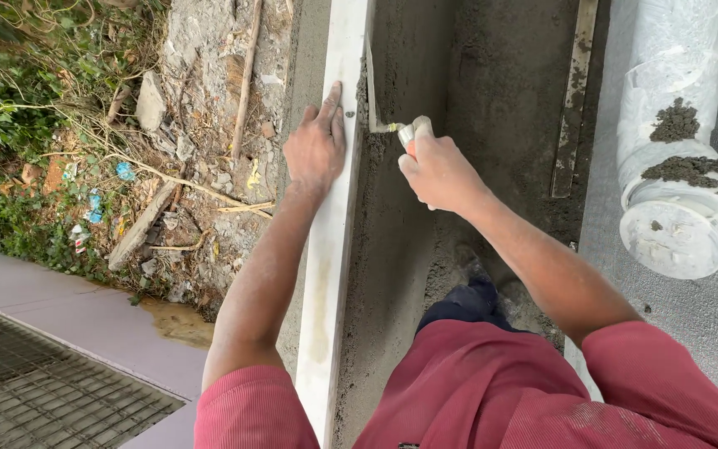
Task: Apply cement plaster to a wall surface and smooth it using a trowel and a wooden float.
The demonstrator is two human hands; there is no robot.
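My left hand lies flat, fingers together, on a long pale straightedge board that runs up the view. My right hand grips the white handle of a trowel. The trowel's thin metal blade stands against the right side of the board, in wet grey mortar. The two hands are about a hand's width apart.
A white pipe with clumps of mortar on it stands at right. A narrow wooden strip lies in the mortar. Rubble, sticks, weeds and litter lie far below at left, beside a paved path and metal grate.
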